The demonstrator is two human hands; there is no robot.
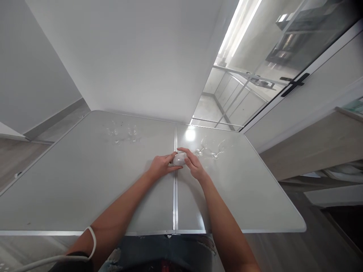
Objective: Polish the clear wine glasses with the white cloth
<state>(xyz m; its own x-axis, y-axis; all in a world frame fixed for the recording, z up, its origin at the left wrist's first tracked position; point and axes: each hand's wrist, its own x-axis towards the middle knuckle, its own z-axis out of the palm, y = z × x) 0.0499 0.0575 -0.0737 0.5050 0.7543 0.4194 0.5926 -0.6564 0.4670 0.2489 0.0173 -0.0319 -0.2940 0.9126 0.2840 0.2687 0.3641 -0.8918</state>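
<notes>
I see a pale tabletop (85, 181) against a white wall (127, 56). Mid-frame, my left hand (163, 165) and right hand (195, 165) curl their fingers round what looks like a glass (179, 160), partly hidden. Clear glasses (214, 156) centre-left and centre-right are faint; my forearms are cut off below.

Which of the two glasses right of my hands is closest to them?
The left glass of that pair: it sits just beside your right hand, while the other glass is farther right.
</notes>
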